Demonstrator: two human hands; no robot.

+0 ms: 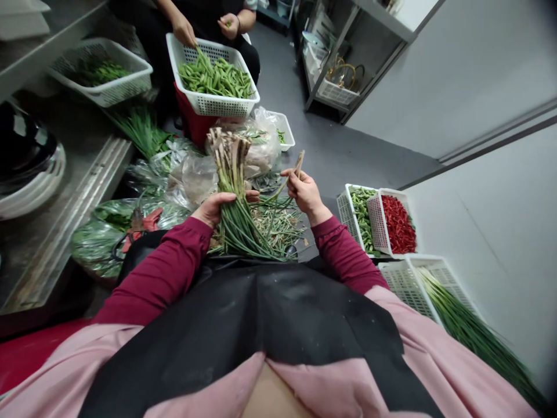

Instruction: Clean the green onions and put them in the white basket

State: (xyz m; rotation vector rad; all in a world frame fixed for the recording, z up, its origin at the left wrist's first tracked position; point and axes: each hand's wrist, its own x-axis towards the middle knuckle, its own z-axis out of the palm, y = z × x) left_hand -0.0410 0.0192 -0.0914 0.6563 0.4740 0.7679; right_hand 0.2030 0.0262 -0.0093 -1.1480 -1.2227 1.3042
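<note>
My left hand (217, 204) is wrapped round a thick bunch of green onions (235, 197), root ends up, green tops lying over my black apron. My right hand (304, 188) pinches a single green onion stalk (292, 174) just to the right of the bunch, its root end pointing up. Trimmed scraps (278, 223) lie below both hands. Both sleeves are dark red.
Across from me a person (204, 23) handles green beans in a white basket (213, 104) on a red bin. White baskets at right hold green chillies (362, 212), red chillies (398, 223) and cleaned green onions (465, 325). Plastic bags of greens (113, 229) and steel shelving (65, 191) stand left.
</note>
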